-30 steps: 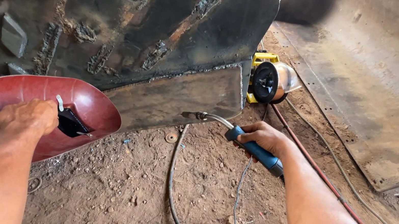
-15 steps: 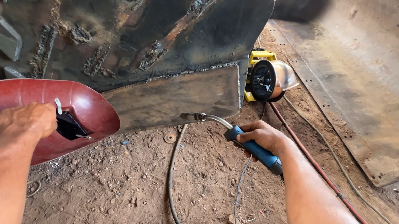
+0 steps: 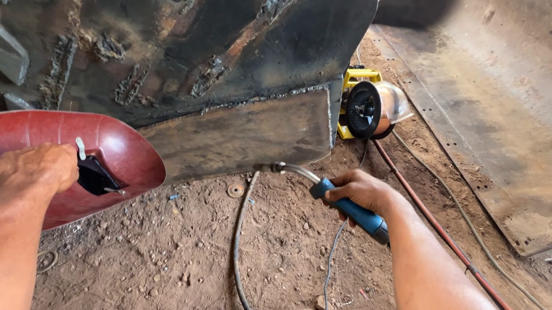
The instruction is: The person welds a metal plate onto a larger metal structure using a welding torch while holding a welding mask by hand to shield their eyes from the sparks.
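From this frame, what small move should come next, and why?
Probably raise the red shield toward the face. The left hand holds it low by its inside handle, while the right hand already has the blue-handled torch with its nozzle close under the steel plate edge.

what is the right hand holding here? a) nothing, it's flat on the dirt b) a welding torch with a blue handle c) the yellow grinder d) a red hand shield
b: the right hand is closed around the blue handle of the welding torch, whose curved neck points at the lower edge of the steel plate, while the left hand has the red hand shield.
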